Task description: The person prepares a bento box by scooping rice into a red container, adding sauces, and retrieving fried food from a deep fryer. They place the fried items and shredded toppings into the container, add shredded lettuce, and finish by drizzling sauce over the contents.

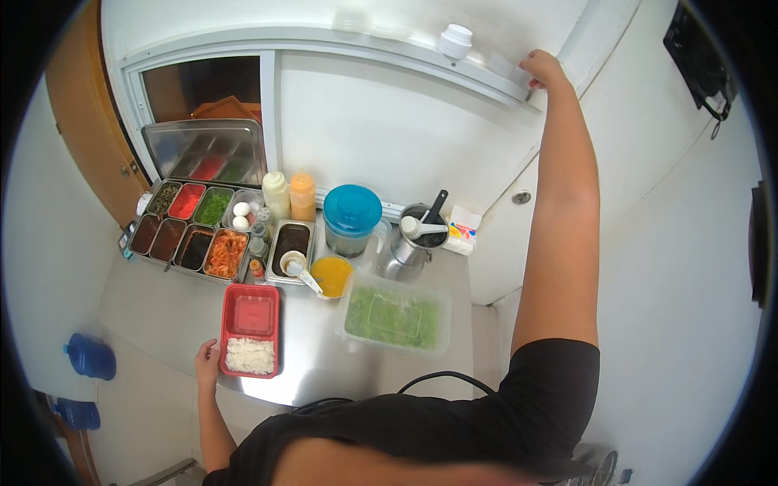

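At the left of the table lies a red two-part food tray (pixel 250 316); white rice (pixel 250 356) fills its near compartment, and the far one is bare. My left hand (pixel 207 362) rests beside the tray's left edge, fingers loosely bent and holding nothing; whether they touch it I cannot tell. My right arm stretches up to the right end of the wall ledge (pixel 494 85). There my right hand (pixel 545 68) has its fingers apart, beside faint clear plastic pieces. A stack of white cups or lids (pixel 455 40) stands on the ledge to its left.
Metal pans of toppings (pixel 225 254) stand at the back left. Squeeze bottles (pixel 302 196), a blue-lidded pitcher (pixel 352 211) and a metal pot with utensils (pixel 409 251) line the wall. Nearer are a yellow sauce bowl (pixel 333 276) and a translucent box of greens (pixel 395 316).
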Motion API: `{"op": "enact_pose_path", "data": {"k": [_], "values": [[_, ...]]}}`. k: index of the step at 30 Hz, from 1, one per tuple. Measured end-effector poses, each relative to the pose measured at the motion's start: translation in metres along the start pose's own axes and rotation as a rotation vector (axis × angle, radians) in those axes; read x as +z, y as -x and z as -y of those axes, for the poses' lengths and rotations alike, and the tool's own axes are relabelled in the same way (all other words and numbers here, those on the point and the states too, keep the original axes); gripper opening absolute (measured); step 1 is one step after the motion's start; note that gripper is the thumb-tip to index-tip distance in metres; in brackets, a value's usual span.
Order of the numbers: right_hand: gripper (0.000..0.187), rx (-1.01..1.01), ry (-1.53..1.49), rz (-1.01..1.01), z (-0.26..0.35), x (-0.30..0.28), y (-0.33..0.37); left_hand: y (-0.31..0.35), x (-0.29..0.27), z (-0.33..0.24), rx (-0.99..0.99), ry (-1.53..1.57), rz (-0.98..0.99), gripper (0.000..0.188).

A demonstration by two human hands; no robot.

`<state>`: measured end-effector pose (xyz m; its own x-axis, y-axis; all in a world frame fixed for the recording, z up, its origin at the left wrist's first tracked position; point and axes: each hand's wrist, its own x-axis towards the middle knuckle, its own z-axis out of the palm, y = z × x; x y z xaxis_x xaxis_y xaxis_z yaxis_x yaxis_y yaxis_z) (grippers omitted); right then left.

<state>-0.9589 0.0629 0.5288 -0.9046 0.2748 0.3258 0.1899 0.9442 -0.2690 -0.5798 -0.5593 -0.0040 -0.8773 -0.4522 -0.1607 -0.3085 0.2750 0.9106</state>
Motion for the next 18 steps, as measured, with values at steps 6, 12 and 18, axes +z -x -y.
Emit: {"op": "enact_pose_path", "data": {"k": [6,12,18], "values": [[0.043,-0.053,0.208,0.144,0.01,-0.005,-0.01,0.036,-0.019,-0.008,-0.155,0.147,-0.125,0.032],[0.051,-0.084,0.027,0.056,0.002,-0.009,-0.004,0.044,-0.025,-0.022,-0.139,0.097,-0.228,0.032],[0.054,-0.118,0.03,0.026,-0.001,-0.009,-0.011,0.043,-0.035,-0.023,-0.101,0.081,-0.241,0.034]]}}
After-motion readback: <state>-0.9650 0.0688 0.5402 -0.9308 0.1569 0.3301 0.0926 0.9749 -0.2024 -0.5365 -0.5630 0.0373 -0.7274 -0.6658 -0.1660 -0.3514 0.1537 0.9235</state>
